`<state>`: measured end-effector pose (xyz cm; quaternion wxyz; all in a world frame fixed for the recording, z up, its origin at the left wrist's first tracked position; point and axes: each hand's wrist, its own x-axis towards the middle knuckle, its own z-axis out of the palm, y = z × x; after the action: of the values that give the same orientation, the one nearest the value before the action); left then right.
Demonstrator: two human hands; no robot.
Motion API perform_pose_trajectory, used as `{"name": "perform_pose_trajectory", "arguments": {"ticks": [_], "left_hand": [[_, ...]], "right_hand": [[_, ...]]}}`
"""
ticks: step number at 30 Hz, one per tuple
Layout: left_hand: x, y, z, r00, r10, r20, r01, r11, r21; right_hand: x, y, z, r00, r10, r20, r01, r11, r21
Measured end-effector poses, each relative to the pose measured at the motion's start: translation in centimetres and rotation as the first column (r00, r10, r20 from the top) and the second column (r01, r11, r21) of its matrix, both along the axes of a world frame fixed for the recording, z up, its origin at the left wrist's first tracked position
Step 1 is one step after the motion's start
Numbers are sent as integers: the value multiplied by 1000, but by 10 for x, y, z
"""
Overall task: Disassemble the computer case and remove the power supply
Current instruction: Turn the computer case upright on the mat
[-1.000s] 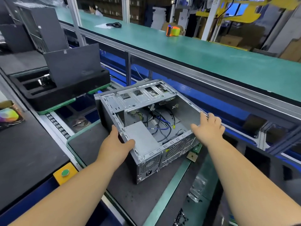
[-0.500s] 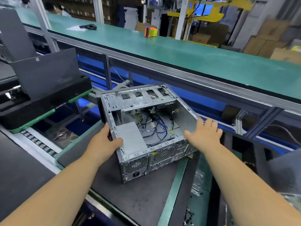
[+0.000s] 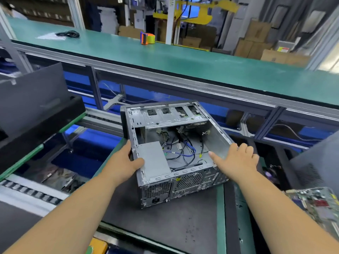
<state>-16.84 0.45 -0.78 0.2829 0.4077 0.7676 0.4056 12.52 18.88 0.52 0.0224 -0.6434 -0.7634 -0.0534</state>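
Observation:
A grey metal computer case (image 3: 216, 142) lies on its side with the open side up, on a dark mat (image 3: 165, 222). The grey power supply (image 3: 155, 164) sits in its near left corner, its fan grille and socket facing me. Loose blue, black and yellow cables (image 3: 183, 153) lie on the case floor. My left hand (image 3: 124, 162) grips the left rim, thumb over the edge onto the power supply. My right hand (image 3: 236, 160) holds the near right rim, thumb inside, fingers over the outer wall.
A black panel (image 3: 33, 96) leans on a black foam tray (image 3: 45, 123) at the left. A long green bench (image 3: 183, 61) runs behind, with an orange tape dispenser (image 3: 147, 38). A circuit board (image 3: 315, 202) lies at the right, beside a dark panel (image 3: 317, 165).
The case has shifted toward me and to the right on the mat, with both hands staying on its rims. My view has swung to the right.

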Motion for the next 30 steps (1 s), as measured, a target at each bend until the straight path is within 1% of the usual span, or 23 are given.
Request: {"name": "perform_pose_trajectory", "arguments": {"ticks": [6, 10, 12, 16, 19, 22, 24, 27, 30], "left_hand": [[-37, -4, 0, 994, -112, -6, 112, 994, -16], [-61, -4, -2, 986, -168, 17, 168, 985, -27], [-69, -4, -4, 982, -183, 55, 185, 982, -32], [-73, -4, -7, 976, -162, 146, 166, 986, -13], [-64, -5, -9, 987, -59, 148, 63, 998, -17], [-47, -6, -8, 992, 109, 60, -106, 993, -41], [-36, -3, -5, 985, 169, -31, -171, 980, -98], [-22, 2, -3, 967, 164, -196, -202, 961, -191], [-13, 2, -4, 924, 117, -365, -216, 946, -242]], "right_hand": [[-9, -40, 0, 996, -90, 13, 90, 996, 7], [-13, -67, 0, 992, -125, -8, 125, 992, 25], [-14, -79, 0, 991, -136, -7, 136, 990, 29], [-14, -88, 2, 990, -132, 42, 131, 991, 32], [-8, -75, 10, 991, -125, 57, 125, 992, -4], [-5, -52, 20, 991, -129, -44, 125, 988, -89], [-4, -38, 24, 986, -69, -155, 49, 990, -130], [-7, -21, 25, 955, 56, -291, -116, 974, -194], [-9, -10, 17, 940, 113, -323, -210, 936, -283]]}}
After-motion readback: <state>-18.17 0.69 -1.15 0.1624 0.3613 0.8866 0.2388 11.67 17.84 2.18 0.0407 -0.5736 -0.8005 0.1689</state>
